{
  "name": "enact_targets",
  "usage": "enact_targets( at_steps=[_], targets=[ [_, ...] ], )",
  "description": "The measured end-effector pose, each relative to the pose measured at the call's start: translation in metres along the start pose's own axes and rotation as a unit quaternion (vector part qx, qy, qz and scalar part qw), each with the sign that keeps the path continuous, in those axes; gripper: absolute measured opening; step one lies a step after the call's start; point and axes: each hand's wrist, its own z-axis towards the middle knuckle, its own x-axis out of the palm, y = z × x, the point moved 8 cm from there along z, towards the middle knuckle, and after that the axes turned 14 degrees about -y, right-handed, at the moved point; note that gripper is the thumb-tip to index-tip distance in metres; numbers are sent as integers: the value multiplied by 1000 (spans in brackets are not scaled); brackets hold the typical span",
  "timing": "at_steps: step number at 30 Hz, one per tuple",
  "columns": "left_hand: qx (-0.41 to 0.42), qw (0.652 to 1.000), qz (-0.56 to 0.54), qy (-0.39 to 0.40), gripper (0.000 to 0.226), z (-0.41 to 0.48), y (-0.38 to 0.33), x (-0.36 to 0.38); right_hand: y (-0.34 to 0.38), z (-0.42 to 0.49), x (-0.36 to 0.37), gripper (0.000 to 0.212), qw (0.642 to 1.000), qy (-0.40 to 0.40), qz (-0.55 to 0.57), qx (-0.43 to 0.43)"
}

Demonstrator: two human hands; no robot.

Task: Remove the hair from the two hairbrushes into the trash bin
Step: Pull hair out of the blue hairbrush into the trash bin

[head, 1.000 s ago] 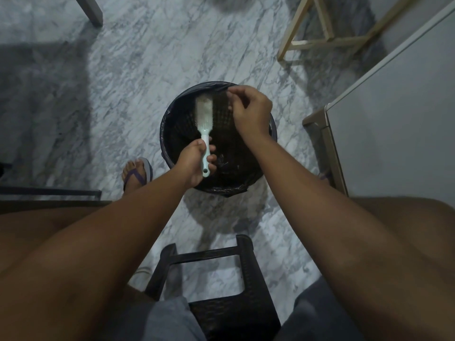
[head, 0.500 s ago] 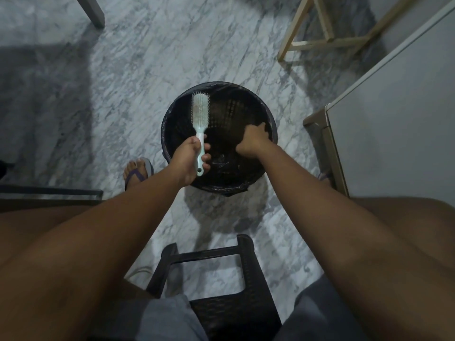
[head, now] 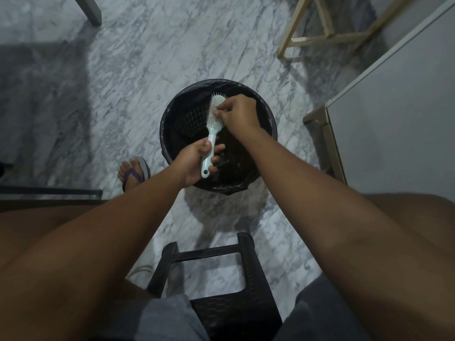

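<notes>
A pale mint hairbrush [head: 211,134] is held over a round black trash bin [head: 267,112] lined with a black bag, standing on the marble floor. My left hand [head: 197,163] is shut on the brush's handle, with the bristled head pointing away from me. My right hand [head: 240,114] rests on the brush head, its fingertips pinched together at the bristles. Any hair between those fingers is too fine and dark to make out. Only this one brush is in view.
A dark woven stool [head: 234,286] stands between my knees in front of me. A white cabinet [head: 394,114] fills the right side. A light wooden frame [head: 327,38] stands at the back right, and my sandalled foot [head: 134,172] is left of the bin.
My right hand dipped down into the bin half a second ago and has come back up onto the brush head. My left hand has tilted the brush slightly to the right.
</notes>
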Motion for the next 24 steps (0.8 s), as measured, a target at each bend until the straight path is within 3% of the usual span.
enact_targets(
  at_steps=[6,11,14,15,17,20,22,24],
  targets=[
    [-21,999,-23,-8,42,0,6,-6,7,8,-19,9,995,-66,76,-25],
    [-20,998,-49,-22,42,2,5,-16,14,25,-68,7,955,-215,202,-38],
    [-12,998,-54,-26,41,3,1,-18,1,22,-80,8,950,-248,186,-29],
    [-11,998,-54,-26,40,2,0,-18,-3,20,-76,9,964,-224,143,-23],
    [-8,998,-51,-22,35,0,-2,-15,-18,12,-51,17,995,-96,1,9],
    [-2,999,-45,-15,29,-4,-4,-10,-45,-17,-13,46,969,145,-186,74],
    [0,999,-41,-10,31,-4,-4,-9,-46,-23,-12,48,963,163,-204,74],
    [1,999,-33,-7,36,-2,-4,-10,-40,-20,-23,31,980,83,-166,71]
  ],
)
